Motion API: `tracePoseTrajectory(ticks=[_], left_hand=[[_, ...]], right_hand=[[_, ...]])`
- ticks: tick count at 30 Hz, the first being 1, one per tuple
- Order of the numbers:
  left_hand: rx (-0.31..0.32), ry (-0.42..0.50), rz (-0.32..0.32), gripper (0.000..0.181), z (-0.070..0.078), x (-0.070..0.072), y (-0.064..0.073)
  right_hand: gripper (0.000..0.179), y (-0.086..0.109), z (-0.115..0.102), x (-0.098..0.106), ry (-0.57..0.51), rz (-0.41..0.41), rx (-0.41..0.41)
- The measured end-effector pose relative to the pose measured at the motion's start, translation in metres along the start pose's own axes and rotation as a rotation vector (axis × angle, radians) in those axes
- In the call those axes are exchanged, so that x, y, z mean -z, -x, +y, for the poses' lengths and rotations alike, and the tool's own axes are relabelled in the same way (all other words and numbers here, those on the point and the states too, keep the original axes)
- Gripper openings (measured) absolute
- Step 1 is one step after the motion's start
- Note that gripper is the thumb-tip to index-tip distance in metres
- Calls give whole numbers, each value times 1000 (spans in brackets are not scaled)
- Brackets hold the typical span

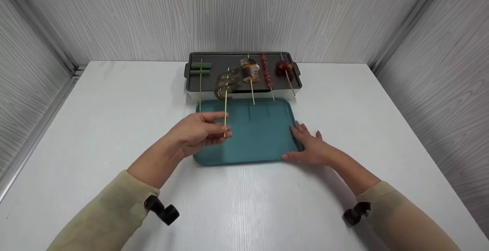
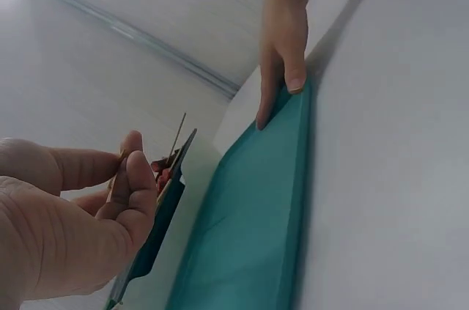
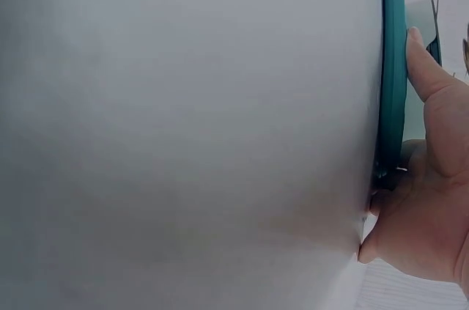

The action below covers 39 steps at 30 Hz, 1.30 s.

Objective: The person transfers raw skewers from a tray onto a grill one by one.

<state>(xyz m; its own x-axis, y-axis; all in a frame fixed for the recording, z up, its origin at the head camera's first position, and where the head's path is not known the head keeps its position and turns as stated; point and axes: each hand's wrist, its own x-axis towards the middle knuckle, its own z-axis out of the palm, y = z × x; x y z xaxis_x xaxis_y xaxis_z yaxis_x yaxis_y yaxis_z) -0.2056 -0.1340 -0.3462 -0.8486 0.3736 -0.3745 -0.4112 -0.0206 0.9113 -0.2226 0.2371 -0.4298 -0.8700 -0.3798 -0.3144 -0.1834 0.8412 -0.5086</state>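
Observation:
My left hand [image 1: 200, 130] pinches the bare lower end of a wooden skewer [image 1: 225, 109] between thumb and fingers. Threaded on its upper part is a dark, curved shrimp [image 1: 227, 85], seen over the near edge of a black grill plate [image 1: 225, 62]. My right hand [image 1: 311, 148] rests at the near right corner of a teal tray [image 1: 256, 136], its thumb on the near rim and fingers spread along the right side. In the right wrist view the thumb [image 3: 429, 68] lies straight against the rim, while the other fingers are partly hidden.
On the grill plate lie skewers with green vegetable pieces [image 1: 201, 68], a browned chunky piece [image 1: 250, 70], small red pieces [image 1: 266, 71] and glossy dark-red pieces [image 1: 284, 69]. Their sticks overhang its front. Pale wood-grain panels [image 1: 244, 18] enclose the white table [image 1: 244, 205].

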Motion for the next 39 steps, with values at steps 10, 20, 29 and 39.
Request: tracePoseTrajectory(ticks=[10,20,29,39], left_hand=[[9,-3,79,58,29,9,-53],[37,32,159,56,36,9,-81],[67,49,195,55,34,9,-94],[31,-125,234,58,37,4,-91]], right_hand=[[113,2,-4,0,2,-6,-6],[111,1,-7,-2,13,7,2],[113,1,-8,-1,10,-1,-5],[113,1,-1,0,-4,5,1]])
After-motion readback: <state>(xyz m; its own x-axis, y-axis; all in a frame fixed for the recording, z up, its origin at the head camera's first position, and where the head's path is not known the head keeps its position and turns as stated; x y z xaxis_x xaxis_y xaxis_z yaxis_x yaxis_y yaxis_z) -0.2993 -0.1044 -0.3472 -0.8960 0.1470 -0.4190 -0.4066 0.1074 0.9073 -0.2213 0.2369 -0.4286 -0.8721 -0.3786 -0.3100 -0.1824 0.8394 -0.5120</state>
